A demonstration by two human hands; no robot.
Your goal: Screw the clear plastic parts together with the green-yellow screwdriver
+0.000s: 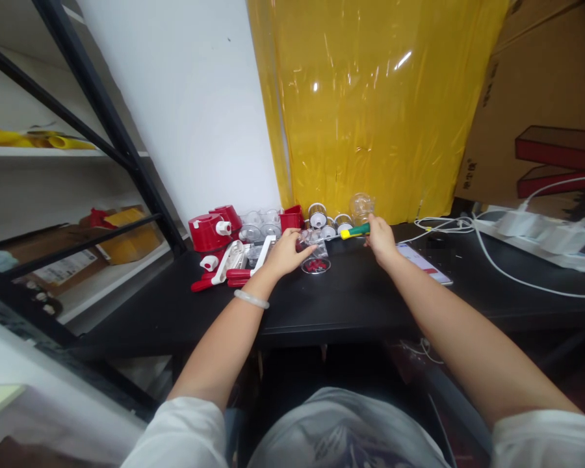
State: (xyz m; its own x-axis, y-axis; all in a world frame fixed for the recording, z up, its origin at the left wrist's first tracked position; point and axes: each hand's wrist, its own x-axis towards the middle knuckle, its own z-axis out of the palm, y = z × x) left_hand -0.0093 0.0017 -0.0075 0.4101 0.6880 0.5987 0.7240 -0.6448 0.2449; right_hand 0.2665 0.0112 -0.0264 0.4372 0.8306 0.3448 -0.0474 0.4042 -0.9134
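My right hand (381, 239) is closed round a screwdriver with a green and yellow handle (357, 231). Its shaft points left, toward a small clear plastic part (316, 238) that my left hand (288, 253) grips at its side. Whether the tip touches a screw is too small to tell. Just below that part, a round clear dish (316, 266) on the black table holds small red pieces. White handles with red grips (231, 263) lie left of my left hand, beside red plastic housings (208, 233). Several metal-looking drums (317, 215) stand behind the hands.
Clear plastic cups (260, 225) and a red hopper-like part (291, 217) line the back of the black table (322, 309). A clear bowl (361, 207) stands behind my right hand. A phone (424, 263), white cables (504, 273) and a power strip (541, 237) lie right.
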